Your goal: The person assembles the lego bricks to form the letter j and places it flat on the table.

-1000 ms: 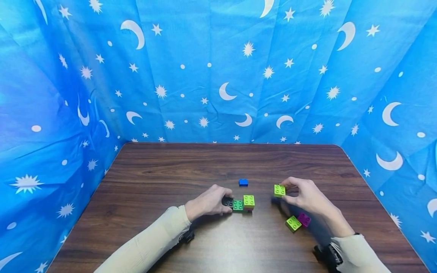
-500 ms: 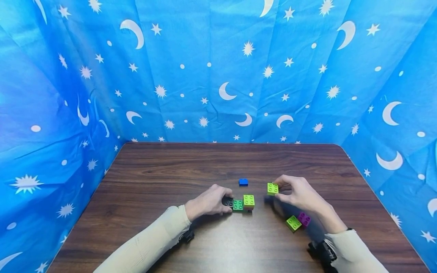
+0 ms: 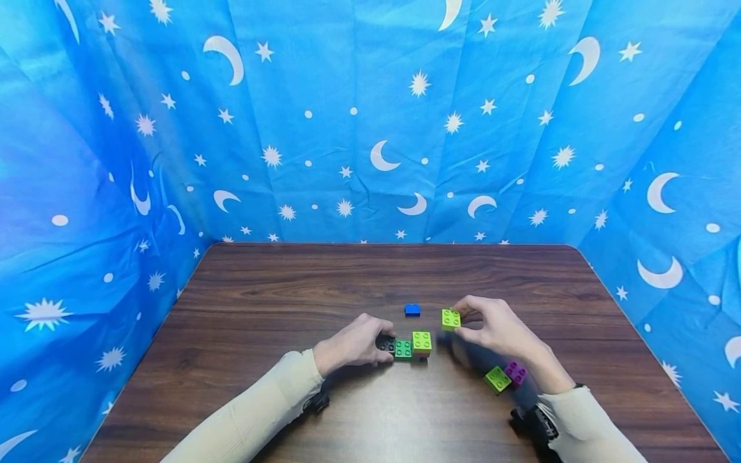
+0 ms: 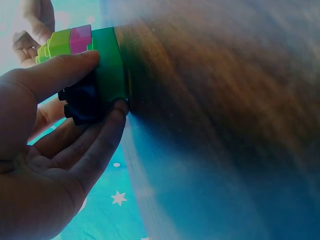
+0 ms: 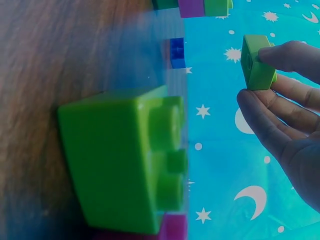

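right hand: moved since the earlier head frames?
Yes. The right hand, pinching a lime brick, has shifted to the person's left, nearer the blue brick, which stays put on the table.

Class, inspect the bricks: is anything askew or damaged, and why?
Nothing looks damaged. In the head view, lower right, a lime brick and purple brick sit askew, unlike the straight row the left hand grips.

Blue moon-and-star cloth [image 3: 324, 77], dark wood-grain table [image 3: 289, 283]
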{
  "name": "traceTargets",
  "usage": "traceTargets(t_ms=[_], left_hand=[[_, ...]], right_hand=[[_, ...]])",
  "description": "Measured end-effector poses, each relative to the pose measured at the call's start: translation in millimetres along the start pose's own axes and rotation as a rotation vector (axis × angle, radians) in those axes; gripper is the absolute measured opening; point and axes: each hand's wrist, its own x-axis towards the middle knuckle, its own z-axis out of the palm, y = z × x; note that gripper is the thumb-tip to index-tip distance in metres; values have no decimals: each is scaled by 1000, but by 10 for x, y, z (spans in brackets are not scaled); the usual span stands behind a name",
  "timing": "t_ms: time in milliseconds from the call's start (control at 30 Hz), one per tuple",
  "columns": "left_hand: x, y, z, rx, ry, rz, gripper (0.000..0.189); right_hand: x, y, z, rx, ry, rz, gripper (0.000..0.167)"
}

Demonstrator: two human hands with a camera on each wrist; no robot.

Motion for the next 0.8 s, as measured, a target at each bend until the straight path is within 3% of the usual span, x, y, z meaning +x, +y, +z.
traceTargets(t_ms=[200,800], left_hand=[[-10,6,0,-4,0,12,33],[-12,-20,-2,-20,0,15,37]], right_hand=[[23,-34,31,1,12,-10,29],[105,-175,191,19,-56,-37,29]])
